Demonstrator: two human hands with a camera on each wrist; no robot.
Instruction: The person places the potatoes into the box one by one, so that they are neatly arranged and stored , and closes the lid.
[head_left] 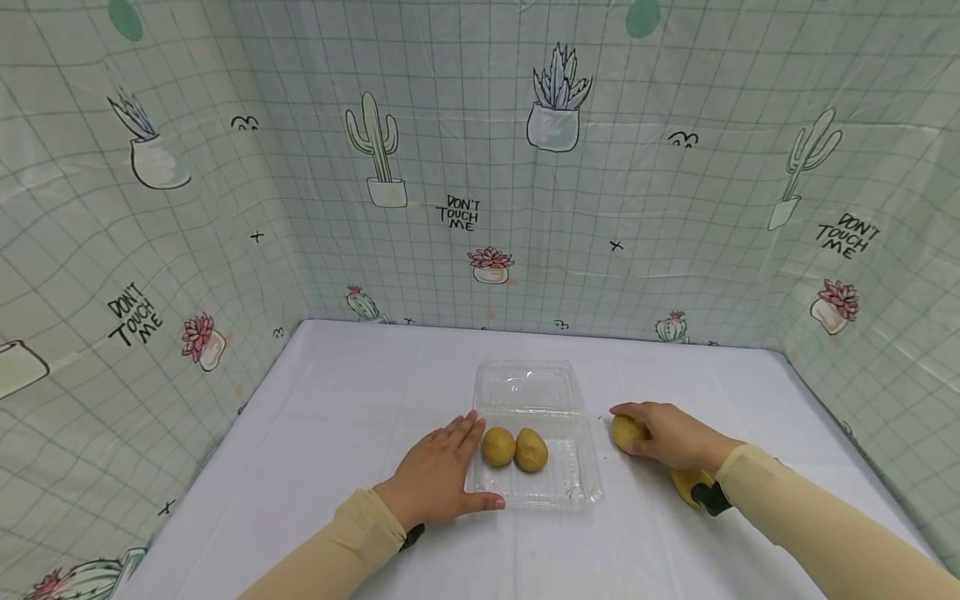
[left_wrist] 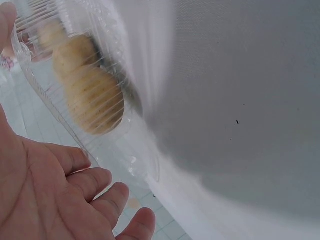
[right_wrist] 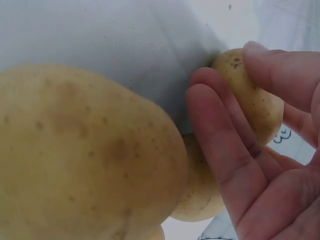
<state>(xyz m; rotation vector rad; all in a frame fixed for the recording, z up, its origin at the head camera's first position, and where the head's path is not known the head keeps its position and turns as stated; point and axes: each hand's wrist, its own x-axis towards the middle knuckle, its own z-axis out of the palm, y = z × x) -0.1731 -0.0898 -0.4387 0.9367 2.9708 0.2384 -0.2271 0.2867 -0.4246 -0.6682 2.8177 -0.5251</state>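
Note:
A clear plastic clamshell box (head_left: 573,467) lies with its lid (head_left: 525,387) folded back. Two potatoes (head_left: 498,447) (left_wrist: 95,100) sit side by side in its left part. At the box's left edge is my left hand (head_left: 437,475), fingers extended and thumb out along the front corner; the left wrist view shows its palm (left_wrist: 45,195) beside the clear wall. To the right of the box, my right hand (head_left: 678,437) grips another potato (head_left: 622,433) (right_wrist: 260,110) between thumb and fingers. The hand covers part of that potato.
More potatoes (head_left: 684,485) lie under my right wrist, partly hidden by the sleeve. Close to the right wrist camera looms a large potato (right_wrist: 85,155), with another (right_wrist: 197,195) behind it. A white cloth (head_left: 360,375) covers the table, and patterned curtains (head_left: 450,150) enclose it.

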